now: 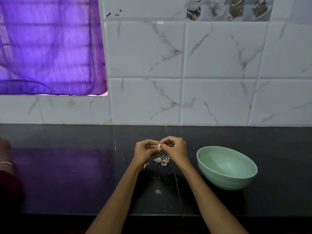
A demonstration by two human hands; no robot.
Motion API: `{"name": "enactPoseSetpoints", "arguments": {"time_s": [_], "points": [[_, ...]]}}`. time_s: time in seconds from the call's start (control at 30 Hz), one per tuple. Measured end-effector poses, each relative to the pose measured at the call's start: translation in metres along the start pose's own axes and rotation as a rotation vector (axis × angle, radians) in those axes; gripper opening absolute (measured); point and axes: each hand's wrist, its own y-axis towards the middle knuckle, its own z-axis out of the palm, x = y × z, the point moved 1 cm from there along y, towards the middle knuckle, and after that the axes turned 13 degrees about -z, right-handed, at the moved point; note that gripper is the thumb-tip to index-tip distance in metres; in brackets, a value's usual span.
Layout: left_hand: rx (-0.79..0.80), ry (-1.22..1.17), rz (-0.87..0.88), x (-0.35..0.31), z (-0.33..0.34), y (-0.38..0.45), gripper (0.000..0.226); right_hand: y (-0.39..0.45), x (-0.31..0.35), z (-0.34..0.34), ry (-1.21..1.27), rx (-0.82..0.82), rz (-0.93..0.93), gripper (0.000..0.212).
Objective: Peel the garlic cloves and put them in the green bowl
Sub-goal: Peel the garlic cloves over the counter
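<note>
A small pale garlic clove (158,145) is held above the black counter between both hands. My left hand (146,150) pinches it from the left with curled fingers. My right hand (175,147) pinches it from the right with its fingertips. Below the hands, loose garlic cloves and pieces of skin (162,160) lie on the counter. The green bowl (227,168) stands to the right of my right hand; its inside looks bare.
The black counter (67,174) runs to a white marble-patterned tile wall (202,65). A purple curtain (50,44) hangs at the upper left. Another person's arm with bangles (5,163) shows at the far left edge. Small skin crumbs (168,176) dot the counter.
</note>
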Motion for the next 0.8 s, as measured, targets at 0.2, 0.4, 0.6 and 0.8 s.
{"name": "enactPoseSetpoints", "arguments": {"time_s": [0.2, 0.4, 0.6, 0.8], "points": [[0.045, -0.181, -0.07, -0.0034, -0.0018, -0.0005, 0.018, 0.0004, -0.0028, -0.0014, -0.019, -0.033, 0.028, 0.016], [0.047, -0.196, -0.07, -0.002, -0.0022, 0.0013, 0.016, 0.0008, -0.003, -0.0016, 0.033, -0.021, -0.023, 0.013], [0.041, -0.142, -0.08, -0.0021, -0.0041, 0.0003, 0.013, -0.0002, -0.0027, 0.0015, 0.1, 0.084, -0.027, 0.009], [0.079, -0.168, -0.111, -0.0041, -0.0042, -0.0024, 0.011, 0.0, 0.0012, -0.0015, 0.16, 0.101, -0.045, 0.012]]}}
